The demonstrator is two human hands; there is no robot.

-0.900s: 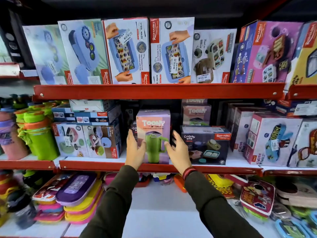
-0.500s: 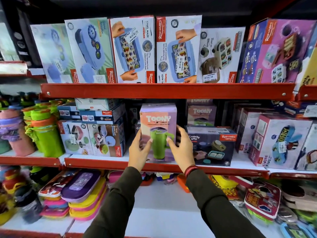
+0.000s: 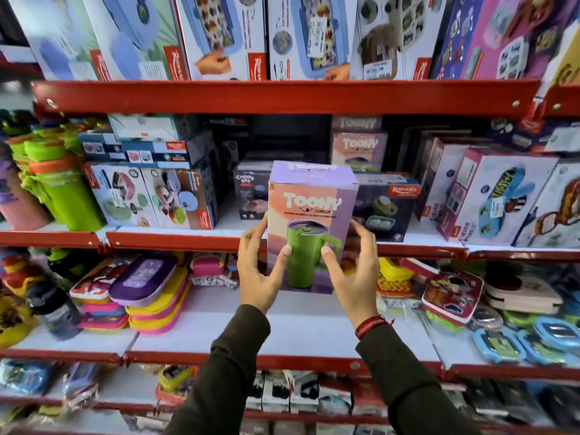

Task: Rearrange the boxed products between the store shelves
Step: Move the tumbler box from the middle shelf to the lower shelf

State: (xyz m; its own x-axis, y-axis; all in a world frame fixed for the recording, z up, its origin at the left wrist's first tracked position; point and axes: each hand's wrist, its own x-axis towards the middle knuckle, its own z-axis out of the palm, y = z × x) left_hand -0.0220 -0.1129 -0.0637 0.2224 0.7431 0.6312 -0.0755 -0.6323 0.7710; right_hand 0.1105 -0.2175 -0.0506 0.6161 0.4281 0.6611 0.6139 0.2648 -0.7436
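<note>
A tall purple and peach Toony tumbler box [image 3: 312, 211] with a green mug pictured on it is held upright in the air, in front of the middle shelf [image 3: 175, 238]. My left hand [image 3: 262, 274] grips its left side and my right hand [image 3: 353, 271] grips its right side, thumbs on the front face. Two more Toony boxes [image 3: 357, 149] stand stacked at the back of that shelf, behind a dark Crunchy Bite box [image 3: 384, 204].
Lunch-box cartons [image 3: 219, 36] line the top shelf. Green bottles [image 3: 62, 189] and stacked small boxes [image 3: 150, 196] fill the middle shelf's left; slanted boxes [image 3: 496, 196] stand at right. Flat pouches and lunch boxes [image 3: 147, 293] lie on the lower shelf.
Both hands closed on the Toony tumbler box and pulled it off the middle shelf toward me and slightly down. The camera view tilted downward.
</note>
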